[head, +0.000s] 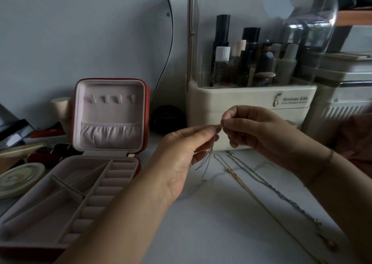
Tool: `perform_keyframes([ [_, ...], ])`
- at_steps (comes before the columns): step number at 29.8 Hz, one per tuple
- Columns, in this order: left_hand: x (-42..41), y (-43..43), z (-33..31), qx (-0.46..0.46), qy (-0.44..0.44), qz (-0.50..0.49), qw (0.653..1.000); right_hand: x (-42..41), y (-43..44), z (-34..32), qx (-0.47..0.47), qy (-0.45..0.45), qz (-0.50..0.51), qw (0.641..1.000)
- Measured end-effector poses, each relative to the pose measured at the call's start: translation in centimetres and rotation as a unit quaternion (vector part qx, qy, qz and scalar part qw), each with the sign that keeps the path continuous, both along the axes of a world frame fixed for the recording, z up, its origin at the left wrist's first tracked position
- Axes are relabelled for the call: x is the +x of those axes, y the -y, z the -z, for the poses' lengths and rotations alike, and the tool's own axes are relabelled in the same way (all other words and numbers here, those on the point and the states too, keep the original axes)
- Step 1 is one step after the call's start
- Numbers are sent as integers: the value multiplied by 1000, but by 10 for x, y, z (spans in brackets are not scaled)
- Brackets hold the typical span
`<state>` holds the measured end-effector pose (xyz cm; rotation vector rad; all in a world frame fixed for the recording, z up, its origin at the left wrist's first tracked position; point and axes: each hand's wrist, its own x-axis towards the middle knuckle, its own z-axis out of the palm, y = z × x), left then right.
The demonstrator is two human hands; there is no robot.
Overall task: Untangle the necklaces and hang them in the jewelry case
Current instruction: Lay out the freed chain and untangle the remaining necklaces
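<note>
Both hands are raised just above the white bench (201, 235), meeting at the middle of the scene. The left hand (181, 155) reaches in from seven o'clock and the right hand (259, 130) from four o'clock. Their fingers (228, 120) are pressed together, tip against tip, clamped on the top of a thin silver necklace (209, 156). From that pinch the fine strands hang down toward six o'clock, past the left palm, in a loose bunch (too fine to tell how they cross), with the lowest end near the bench.

At five o'clock from the hands, two more necklaces lie stretched out on the bench, side by side and running off toward the lower right. One is a gold chain (234, 174). Just beside it is a thicker silver chain (280, 194).

At nine o'clock stands the red jewelry case (146, 112), open, with its lid upright. A row of small hooks (112, 99) shows near the top of the pale lining, with a gathered pocket below; nothing hangs on them. The tray in front has dividers and ring rolls (104, 185).

At twelve o'clock, behind the hands, sits a cream cosmetics organiser (251, 100) with a clear hood over bottles and tubes. A round tin (20, 177) lies at the far left.
</note>
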<state>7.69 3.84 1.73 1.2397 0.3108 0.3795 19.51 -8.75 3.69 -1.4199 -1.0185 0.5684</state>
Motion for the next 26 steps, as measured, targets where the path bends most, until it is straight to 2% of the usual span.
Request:
perform_keyframes([
  [11,1,1,1,17,-16,19,1000,3,1,1,-20,-18,-12,1000],
  [19,3,2,5,14,-9,12,1000,-2,2,-2,-94,61,17,994],
  [26,4,2,6,0,-6,12,1000,-1,1,0,-83,22,11,996],
])
